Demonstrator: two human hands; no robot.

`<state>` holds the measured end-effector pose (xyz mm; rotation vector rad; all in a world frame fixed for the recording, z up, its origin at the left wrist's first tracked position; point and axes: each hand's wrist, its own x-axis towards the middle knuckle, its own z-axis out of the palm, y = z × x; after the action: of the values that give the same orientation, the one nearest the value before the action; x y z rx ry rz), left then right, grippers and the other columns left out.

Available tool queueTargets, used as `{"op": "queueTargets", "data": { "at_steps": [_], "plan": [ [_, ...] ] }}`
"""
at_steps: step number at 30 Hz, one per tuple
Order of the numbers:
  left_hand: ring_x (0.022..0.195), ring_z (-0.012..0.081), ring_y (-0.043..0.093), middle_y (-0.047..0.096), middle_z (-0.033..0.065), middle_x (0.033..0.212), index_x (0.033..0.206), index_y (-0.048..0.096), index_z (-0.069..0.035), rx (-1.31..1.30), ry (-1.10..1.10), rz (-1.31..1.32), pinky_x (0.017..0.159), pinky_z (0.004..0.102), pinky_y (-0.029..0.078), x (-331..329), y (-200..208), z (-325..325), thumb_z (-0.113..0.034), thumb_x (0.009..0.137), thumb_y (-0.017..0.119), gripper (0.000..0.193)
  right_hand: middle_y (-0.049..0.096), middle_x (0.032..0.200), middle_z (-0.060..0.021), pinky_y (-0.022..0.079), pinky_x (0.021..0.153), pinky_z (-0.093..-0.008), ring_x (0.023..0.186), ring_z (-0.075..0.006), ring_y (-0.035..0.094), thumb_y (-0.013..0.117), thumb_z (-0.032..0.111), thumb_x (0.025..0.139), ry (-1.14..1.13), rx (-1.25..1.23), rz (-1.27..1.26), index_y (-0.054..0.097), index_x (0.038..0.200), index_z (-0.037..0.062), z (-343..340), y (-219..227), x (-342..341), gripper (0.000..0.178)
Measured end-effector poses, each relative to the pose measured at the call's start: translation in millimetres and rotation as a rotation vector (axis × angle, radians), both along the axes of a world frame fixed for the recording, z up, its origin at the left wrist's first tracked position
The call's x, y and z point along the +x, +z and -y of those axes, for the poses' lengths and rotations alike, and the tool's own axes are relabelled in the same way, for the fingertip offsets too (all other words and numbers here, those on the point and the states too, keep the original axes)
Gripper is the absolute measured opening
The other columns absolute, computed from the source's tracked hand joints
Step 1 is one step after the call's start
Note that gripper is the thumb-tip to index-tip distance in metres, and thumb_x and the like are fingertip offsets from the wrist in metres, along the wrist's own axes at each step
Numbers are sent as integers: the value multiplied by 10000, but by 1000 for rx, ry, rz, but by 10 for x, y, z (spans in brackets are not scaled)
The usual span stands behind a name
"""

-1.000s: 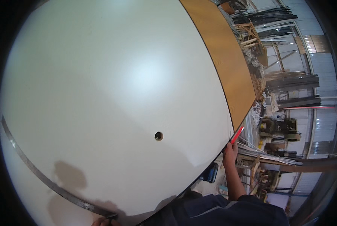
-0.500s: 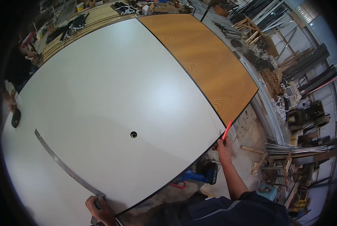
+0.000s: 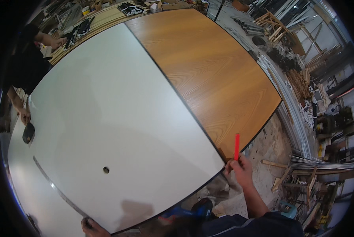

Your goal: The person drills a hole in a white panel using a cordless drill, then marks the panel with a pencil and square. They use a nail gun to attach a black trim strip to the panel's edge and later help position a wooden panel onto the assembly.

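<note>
A light-looking red stick (image 3: 237, 145) is being pinched low by the right hand (image 3: 240, 168). A stiff-looking grey metal strip (image 3: 52, 185) is being gripped at one end by the left hand (image 3: 95, 228).

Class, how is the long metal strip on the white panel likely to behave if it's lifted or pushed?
The metal strip looks thin and narrow for its length, so it may flex slightly if lifted by one end. It probably slides readily, since the white panel looks smooth. Lying flat, it seems unlikely to roll.
</note>
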<state>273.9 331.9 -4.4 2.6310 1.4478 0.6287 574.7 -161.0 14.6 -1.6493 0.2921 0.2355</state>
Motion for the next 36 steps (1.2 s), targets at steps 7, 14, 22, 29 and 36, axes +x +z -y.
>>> {"op": "queueTargets", "data": {
  "at_steps": [7,14,22,29,36],
  "plan": [
    [1069,445,615,669,257,1196,1169,688,36,46,45,-100,961,522,498,273,153,130,-326,1029,614,395,683,834,-205,536,474,-325,464,-227,621,491,55,996,-140,264,-95,526,1139,-61,105,-139,119,187],
    [1056,455,610,676,249,1146,1142,693,32,93,-65,-270,972,514,496,367,207,54,-316,1056,563,381,681,775,-209,526,429,-350,399,-246,595,480,63,999,-172,426,-137,509,1175,-41,187,-217,246,205],
    [1196,399,534,572,241,1292,1300,554,74,-18,-7,29,1053,477,420,-47,-108,-141,-178,1031,583,370,669,743,-142,434,333,-286,347,-180,509,523,176,1041,-110,354,-35,543,1256,4,305,-412,163,276],
    [1169,387,560,593,226,1264,1253,588,41,-14,-46,93,1048,456,431,-42,-124,-127,-151,997,625,322,653,743,-95,433,370,-291,326,-171,456,530,214,1051,-178,240,-64,553,1265,20,317,-409,151,290],
    [1114,374,571,626,191,1202,1186,606,13,40,-42,132,971,459,450,-20,0,-61,-179,994,636,274,581,719,-43,392,460,-247,491,-102,463,514,198,1060,178,-164,-106,595,1282,-14,29,-41,272,318]
  ]
}}
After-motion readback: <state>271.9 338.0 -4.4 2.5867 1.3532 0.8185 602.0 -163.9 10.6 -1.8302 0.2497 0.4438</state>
